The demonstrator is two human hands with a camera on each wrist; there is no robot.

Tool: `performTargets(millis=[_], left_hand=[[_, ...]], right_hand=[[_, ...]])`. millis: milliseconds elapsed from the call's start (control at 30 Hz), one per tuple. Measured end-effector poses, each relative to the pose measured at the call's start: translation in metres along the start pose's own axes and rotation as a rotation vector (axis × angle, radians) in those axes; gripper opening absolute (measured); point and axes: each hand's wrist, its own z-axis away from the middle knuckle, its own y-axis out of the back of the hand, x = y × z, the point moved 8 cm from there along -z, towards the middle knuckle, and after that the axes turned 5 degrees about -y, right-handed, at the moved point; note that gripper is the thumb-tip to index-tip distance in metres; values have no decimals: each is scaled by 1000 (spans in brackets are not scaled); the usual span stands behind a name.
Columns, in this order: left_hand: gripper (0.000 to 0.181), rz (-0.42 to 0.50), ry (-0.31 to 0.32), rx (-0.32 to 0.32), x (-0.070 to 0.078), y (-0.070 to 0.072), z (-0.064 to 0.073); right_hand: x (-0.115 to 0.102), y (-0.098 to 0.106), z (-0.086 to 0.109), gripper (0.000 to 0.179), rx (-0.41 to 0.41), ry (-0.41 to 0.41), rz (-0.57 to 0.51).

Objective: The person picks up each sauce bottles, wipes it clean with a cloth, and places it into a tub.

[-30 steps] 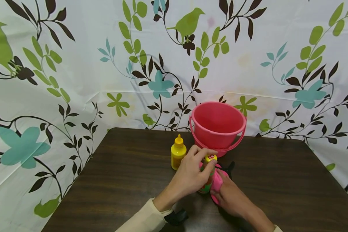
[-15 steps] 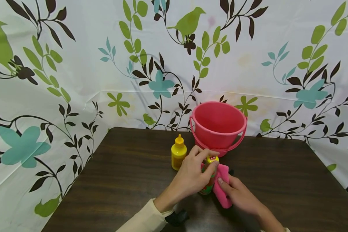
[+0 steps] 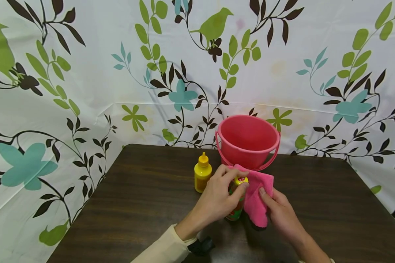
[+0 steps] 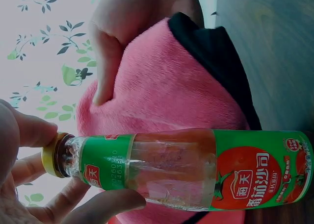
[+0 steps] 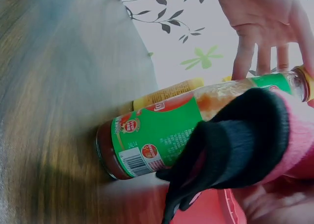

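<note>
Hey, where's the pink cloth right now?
In the head view, the right hand holds the pink cloth mostly right of the glass ketchup bottle, in front of the pink bucket.

The cloth (image 3: 256, 199) looks fuzzy — the bottle (image 4: 176, 170) glossy glass, the bucket (image 3: 243, 157) smooth plastic.

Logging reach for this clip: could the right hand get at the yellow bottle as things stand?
Probably not directly: the right hand holds the pink cloth, and the left hand and glass bottle stand between it and the yellow bottle.
</note>
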Motion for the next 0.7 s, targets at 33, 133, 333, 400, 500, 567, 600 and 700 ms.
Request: performTargets(millis=[33,133,333,400,500,567,600,700], left_hand=[[35,-2,0,0,0,0,0],[35,-9,-4,2,0,1,0],[33,-25,-20,15,1,1,-2],[32,-28,-15,19,1,1,-2],[31,-35,-6,27,0,3,-2],[30,-40,-1,32,-1,4,-2],[29,-41,-1,34,-1,4,-2],[28,-45,7,35,-1,5,-2]], right_hand=[[-2,1,1,33,28,11,-10],[-7,5,3,27,84,70,-32],[-17,16,11,24,191,187,-107],[-20,17,13,25,204,231,-129],[-24,16,14,27,202,287,-130],[-25,16,15,28,211,308,-107],[-25,16,16,29,221,316,-87],[-23,16,19,32,232,328,-31]])
